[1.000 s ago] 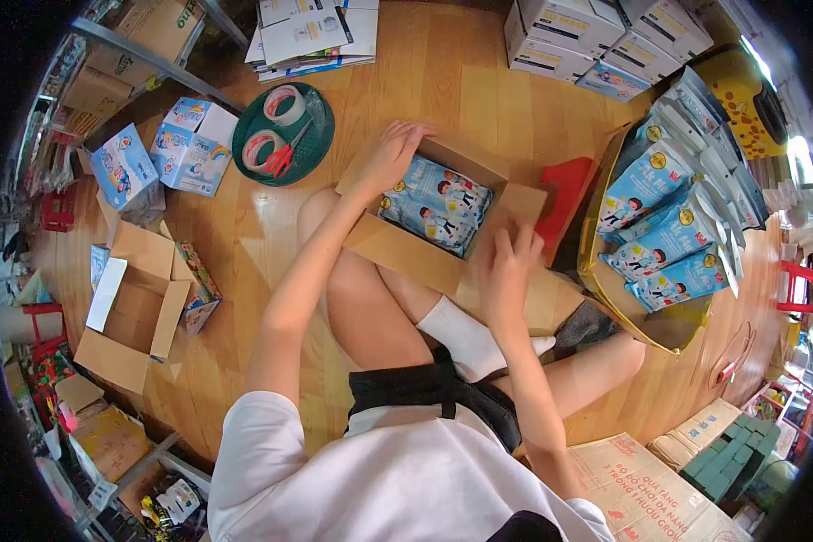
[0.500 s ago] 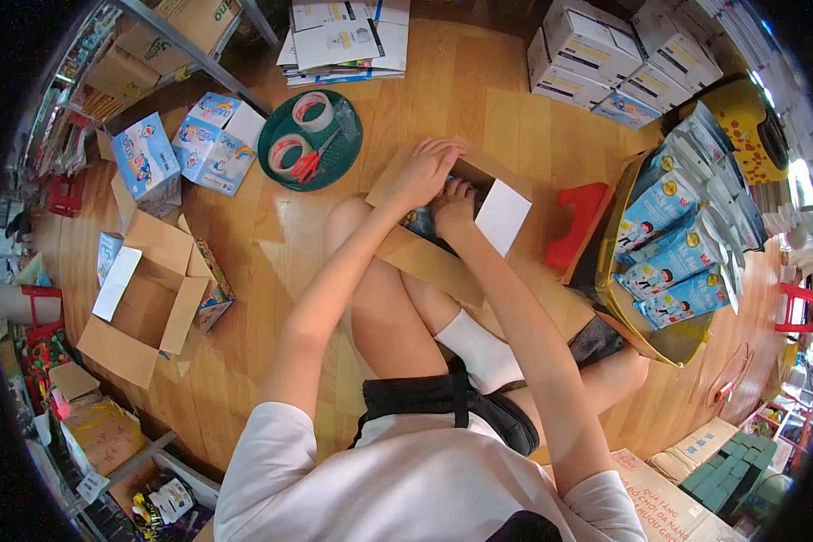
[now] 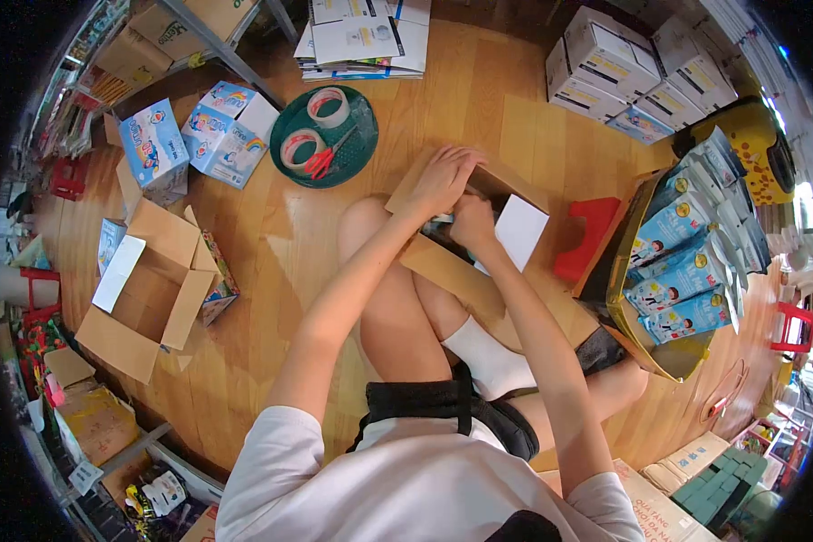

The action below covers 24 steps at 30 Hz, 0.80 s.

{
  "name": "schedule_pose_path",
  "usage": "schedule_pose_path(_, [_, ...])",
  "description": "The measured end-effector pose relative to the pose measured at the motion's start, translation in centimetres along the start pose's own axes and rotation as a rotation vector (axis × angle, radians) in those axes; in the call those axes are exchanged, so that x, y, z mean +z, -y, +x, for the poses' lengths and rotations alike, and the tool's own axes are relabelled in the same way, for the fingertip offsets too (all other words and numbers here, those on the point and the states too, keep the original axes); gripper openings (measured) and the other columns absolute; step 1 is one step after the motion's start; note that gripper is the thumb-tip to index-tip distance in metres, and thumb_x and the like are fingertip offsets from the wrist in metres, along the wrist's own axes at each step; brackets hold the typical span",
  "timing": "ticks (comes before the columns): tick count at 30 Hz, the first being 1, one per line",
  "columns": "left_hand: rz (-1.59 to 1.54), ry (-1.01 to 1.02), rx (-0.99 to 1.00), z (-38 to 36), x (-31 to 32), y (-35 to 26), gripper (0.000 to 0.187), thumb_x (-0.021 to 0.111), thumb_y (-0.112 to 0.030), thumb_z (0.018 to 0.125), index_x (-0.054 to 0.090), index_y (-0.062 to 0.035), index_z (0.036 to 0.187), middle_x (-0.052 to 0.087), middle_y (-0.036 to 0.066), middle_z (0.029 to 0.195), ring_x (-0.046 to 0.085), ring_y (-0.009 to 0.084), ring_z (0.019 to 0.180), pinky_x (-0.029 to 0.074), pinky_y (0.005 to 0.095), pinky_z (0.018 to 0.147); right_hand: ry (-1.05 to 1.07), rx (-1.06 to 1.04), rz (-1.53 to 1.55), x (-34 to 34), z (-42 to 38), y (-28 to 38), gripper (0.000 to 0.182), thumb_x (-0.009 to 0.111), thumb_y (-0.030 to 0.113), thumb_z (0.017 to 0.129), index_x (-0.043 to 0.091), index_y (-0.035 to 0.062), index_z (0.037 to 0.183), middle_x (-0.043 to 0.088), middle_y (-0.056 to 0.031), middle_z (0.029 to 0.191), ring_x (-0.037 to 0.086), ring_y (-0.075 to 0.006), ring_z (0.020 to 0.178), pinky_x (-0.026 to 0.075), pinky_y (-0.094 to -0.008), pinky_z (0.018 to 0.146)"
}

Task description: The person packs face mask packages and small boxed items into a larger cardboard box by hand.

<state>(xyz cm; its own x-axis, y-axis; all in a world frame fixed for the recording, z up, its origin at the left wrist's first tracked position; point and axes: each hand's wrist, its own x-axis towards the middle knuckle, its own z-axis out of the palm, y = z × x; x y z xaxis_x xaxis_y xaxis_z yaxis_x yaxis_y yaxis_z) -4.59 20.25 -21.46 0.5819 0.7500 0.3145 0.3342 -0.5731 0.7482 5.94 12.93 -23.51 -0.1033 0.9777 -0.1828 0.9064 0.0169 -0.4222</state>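
An opened cardboard box [image 3: 452, 275] rests at my crossed legs, its brown flaps and one white flap spread outward. My left hand [image 3: 447, 183] lies over the box's far left edge, fingers stretched across the rim and thumb on the inner side, closed on the cardboard. Inside the opening, my right hand [image 3: 474, 222] is curled with its fingers bent down; whatever they hold is hidden. Between my wrists, a small bit of bluish packaging [image 3: 438, 224] shows in the box, mostly covered by my hands.
Blue-and-white pouches [image 3: 682, 280] fill a yellow-edged carton at right, beside a red plastic stool [image 3: 587, 237]. A green round tray [image 3: 361, 158] holds tape rolls and red-handled scissors [image 3: 320, 163]. An open carton [image 3: 144, 289] and blue printed boxes [image 3: 154, 149] stand left; white boxes [image 3: 605, 59] are stacked behind.
My right hand's fingers, spread over the contents before, are now curled inside the box. My left hand stays on the box edge. The whole view has shifted slightly.
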Motion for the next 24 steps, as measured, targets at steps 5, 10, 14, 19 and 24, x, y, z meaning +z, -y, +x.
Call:
schedule_pose_path(5, [-0.108,0.016,0.011,-0.5,-0.6,0.2,0.071,0.007,-0.041,0.105,0.066,-0.0015,0.111,0.060,0.014,0.127,0.050,0.0309,0.124,0.031,0.0395,0.111,-0.176,-0.081,0.281,-6.3,-3.0,0.7,0.038,0.077,0.002,0.060,0.064,0.0018,0.096,0.067,-0.0229,0.088,0.063,-0.0443,0.090,0.052,-0.0448,0.080])
schedule_pose_path(10, [-0.218,0.054,-0.068,-0.1,-1.3,-0.6,0.053,0.015,-0.029,0.105,0.060,-0.0047,0.118,0.063,0.015,0.119,0.052,0.0330,0.121,0.034,0.0398,0.109,-0.405,-0.225,0.444,-10.5,-6.2,0.0,0.041,0.078,0.006,0.062,0.064,-0.0010,0.099,0.067,-0.0175,0.088,0.066,-0.0316,0.079,0.051,-0.0347,0.073])
schedule_pose_path(14, [-0.347,-0.144,-0.224,-0.8,-3.0,-3.8,0.046,0.024,-0.031,0.105,0.055,-0.0030,0.124,0.060,0.014,0.125,0.050,0.0284,0.123,0.031,0.0344,0.111,-0.489,-0.090,0.788,-14.1,-9.9,0.7,0.031,0.076,0.007,0.070,0.065,0.0011,0.098,0.066,-0.0072,0.084,0.059,-0.0130,0.075,0.049,-0.0287,0.072])
schedule_pose_path(19, [-0.793,-0.429,-0.252,-3.4,-6.0,-13.8,0.048,0.050,-0.027,0.100,0.037,-0.0055,0.141,0.042,0.008,0.143,0.039,0.0237,0.131,0.026,0.0379,0.113,-0.747,0.011,0.781,-19.0,-13.7,2.9,0.032,0.077,0.006,0.072,0.063,0.0012,0.100,0.068,-0.0067,0.090,0.062,-0.0127,0.078,0.050,-0.0282,0.073])
schedule_pose_path(24, [-0.682,-0.151,-0.114,-7.2,-3.2,-19.6,0.094,0.086,-0.020,0.069,0.030,-0.0014,0.142,0.033,0.017,0.146,0.040,0.0253,0.131,0.033,0.0411,0.109,-0.799,-0.038,0.717,-20.1,-16.2,6.0,0.027,0.076,0.006,0.073,0.064,0.0026,0.096,0.067,-0.0078,0.090,0.063,-0.0132,0.078,0.050,-0.0287,0.072])
